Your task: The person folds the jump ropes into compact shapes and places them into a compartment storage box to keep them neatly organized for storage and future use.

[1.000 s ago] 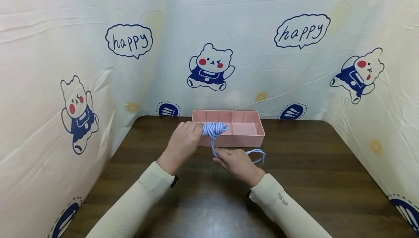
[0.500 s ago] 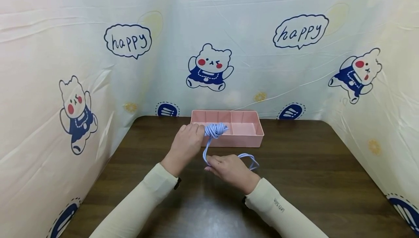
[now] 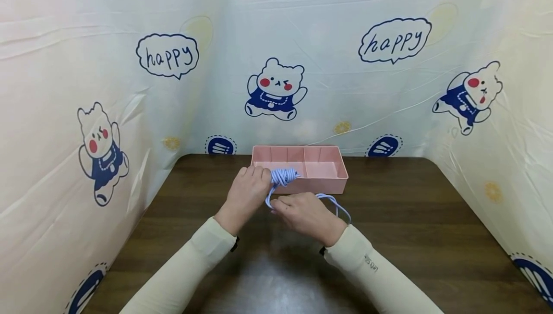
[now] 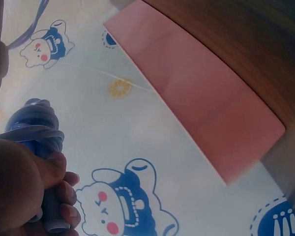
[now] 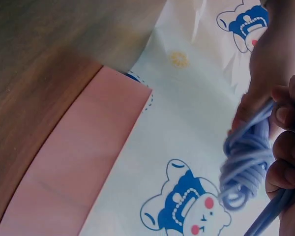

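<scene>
A light blue jump rope (image 3: 284, 176) is wound into a tight bundle in front of the pink box (image 3: 308, 186). My left hand (image 3: 247, 194) grips the bundle's left end. Smooth handle ends (image 4: 51, 214) stick out below its curled fingers in the left wrist view. From the coils a doubled strand runs down to my right hand (image 3: 308, 215), which pinches it close beside the left hand. Past the right hand, the loose looped end (image 3: 337, 203) of the rope hangs out to the right. The right wrist view shows the wraps (image 5: 246, 167) lying side by side.
The pink box has a divider between its compartments and stands at the back of the dark wooden table (image 3: 389, 237). Behind it hangs a pale curtain (image 3: 328, 40) printed with bears and "happy" bubbles, which also encloses both sides.
My right hand has drawn the strand left and down below the bundle, then risen slightly toward the left hand. The left hand keeps its grip, shifting slightly right, and the loose loop has swung.
</scene>
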`<state>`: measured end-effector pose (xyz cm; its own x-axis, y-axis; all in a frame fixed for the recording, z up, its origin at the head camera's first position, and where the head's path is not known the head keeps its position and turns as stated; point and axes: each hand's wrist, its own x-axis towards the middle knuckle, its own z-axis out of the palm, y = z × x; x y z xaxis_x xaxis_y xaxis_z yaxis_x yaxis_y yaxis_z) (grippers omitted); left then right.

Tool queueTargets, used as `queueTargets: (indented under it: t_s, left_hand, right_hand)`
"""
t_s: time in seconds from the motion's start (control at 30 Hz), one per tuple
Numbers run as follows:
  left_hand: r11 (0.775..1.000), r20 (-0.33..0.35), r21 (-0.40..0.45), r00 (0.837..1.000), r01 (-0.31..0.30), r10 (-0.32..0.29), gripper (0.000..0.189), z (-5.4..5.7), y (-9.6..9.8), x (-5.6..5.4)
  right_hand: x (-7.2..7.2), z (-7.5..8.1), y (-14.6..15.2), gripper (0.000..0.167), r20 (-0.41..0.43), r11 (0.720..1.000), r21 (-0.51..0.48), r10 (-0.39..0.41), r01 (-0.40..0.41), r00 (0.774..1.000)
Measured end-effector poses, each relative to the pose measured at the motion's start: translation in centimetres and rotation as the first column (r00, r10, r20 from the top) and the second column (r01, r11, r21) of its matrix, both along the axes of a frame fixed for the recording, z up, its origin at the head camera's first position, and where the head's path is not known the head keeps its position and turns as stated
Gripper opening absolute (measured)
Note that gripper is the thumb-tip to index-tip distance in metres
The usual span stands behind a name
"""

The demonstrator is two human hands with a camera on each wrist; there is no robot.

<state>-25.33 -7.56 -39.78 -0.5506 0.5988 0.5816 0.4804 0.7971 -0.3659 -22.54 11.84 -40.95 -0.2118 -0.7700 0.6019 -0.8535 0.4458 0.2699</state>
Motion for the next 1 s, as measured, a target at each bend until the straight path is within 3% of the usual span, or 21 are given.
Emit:
queueTargets:
  t_s: [0.27,0.53,0.87,1.0]
  left_hand:
    - [0.999,0.082,-0.032,0.997,0.012,-0.009,0.03,-0.4,-0.3,0.3]
    - [0.998,0.065,-0.038,0.997,0.053,-0.05,0.012,-0.6,-0.2,0.4]
    - [0.994,0.013,-0.082,0.997,0.077,-0.076,0.002,-1.4,0.3,0.9]
    - [0.992,0.003,-0.087,0.996,0.09,-0.09,0.03,-1.5,0.4,1.1]
  right_hand:
    - [-0.1,1.6,0.7,0.008,-0.006,0.998,0.044,-0.035,0.035,0.999]
    - [-0.4,2.8,1.4,0.007,-0.047,0.998,0.029,-0.049,0.05,0.998]
    - [-0.8,3.7,2.0,0.017,-0.026,0.997,0.048,-0.063,0.064,0.998]
    - [-0.9,3.9,2.3,0.022,-0.006,0.996,0.048,-0.079,0.08,0.997]
